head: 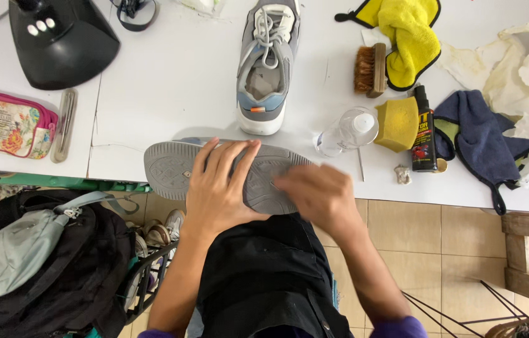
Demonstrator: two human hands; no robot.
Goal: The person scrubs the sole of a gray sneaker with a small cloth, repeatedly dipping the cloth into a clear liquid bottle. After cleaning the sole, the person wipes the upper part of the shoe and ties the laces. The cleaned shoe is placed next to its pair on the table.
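A grey sneaker lies on its side at the table's front edge, its grey sole (173, 166) facing me. My left hand (220, 184) is spread flat over the middle of the sole and holds the shoe. My right hand (317, 194) is blurred, fingers curled, against the sole's right end; whether it holds anything I cannot tell. The matching grey and white sneaker (267, 62) stands upright on the white table (170, 94) just behind.
Right of the shoes are a clear plastic bottle (345, 133), a yellow sponge (397, 123), a black bottle (424, 134), a wooden brush (369, 69), a yellow cloth (411, 34), a dark blue cloth (480, 141). A black device (61, 40) and floral pouch (5, 125) sit left. Bags (39, 263) lie on the floor.
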